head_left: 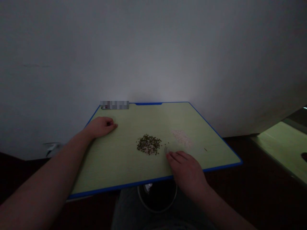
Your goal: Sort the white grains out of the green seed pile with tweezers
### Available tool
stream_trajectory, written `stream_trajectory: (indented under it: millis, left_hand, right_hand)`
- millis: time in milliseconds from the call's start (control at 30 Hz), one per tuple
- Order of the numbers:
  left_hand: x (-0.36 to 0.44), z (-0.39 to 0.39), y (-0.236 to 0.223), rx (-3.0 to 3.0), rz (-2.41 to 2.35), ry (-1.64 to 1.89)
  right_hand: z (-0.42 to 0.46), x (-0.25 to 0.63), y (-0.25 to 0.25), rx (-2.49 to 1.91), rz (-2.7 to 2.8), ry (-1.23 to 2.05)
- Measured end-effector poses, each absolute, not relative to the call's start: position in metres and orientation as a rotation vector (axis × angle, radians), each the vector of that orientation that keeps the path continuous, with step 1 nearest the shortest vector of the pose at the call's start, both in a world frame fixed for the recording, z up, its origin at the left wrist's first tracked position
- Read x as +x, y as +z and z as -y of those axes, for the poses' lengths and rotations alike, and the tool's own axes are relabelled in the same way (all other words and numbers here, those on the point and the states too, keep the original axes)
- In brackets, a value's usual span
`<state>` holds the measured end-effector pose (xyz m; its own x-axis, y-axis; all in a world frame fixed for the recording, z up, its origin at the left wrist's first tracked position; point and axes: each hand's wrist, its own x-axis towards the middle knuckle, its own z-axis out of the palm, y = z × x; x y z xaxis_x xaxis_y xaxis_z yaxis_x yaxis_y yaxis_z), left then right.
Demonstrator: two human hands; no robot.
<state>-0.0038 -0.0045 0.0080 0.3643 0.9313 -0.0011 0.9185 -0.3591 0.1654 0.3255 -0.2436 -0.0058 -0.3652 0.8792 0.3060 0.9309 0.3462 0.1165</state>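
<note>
My left hand [102, 126] rests on the left side of the blue-edged, pale green board [129, 172], its fingers loosely curled with nothing visible in them. Near the middle lies a pile of small dark green beans [148, 144] with some pale grains among them. Just right of that pile, my right hand [183, 164] lies low over the board's front edge, fingers together and pointing inward. A small, shiny, pale curved thing [166, 149] shows at its fingertips; its kind is unclear. Beyond the right hand is a thin spread of whitish grains [182, 138].
Below the front edge, a round bowl [157, 211] with a pale rim sits near my lap. A small dark sliver [205, 149] lies on the board's right side. The wall [153, 57] stands behind, and another light-topped table [285, 143] is at right.
</note>
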Motion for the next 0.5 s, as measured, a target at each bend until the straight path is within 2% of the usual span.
stream_trajectory:
  millis: [500]
  left_hand:
    - [-0.009,0.006,0.004,2.492,-1.687,0.175]
  right_hand:
    - [0.232,0.347,-0.003,-1.732,2.306,-0.381]
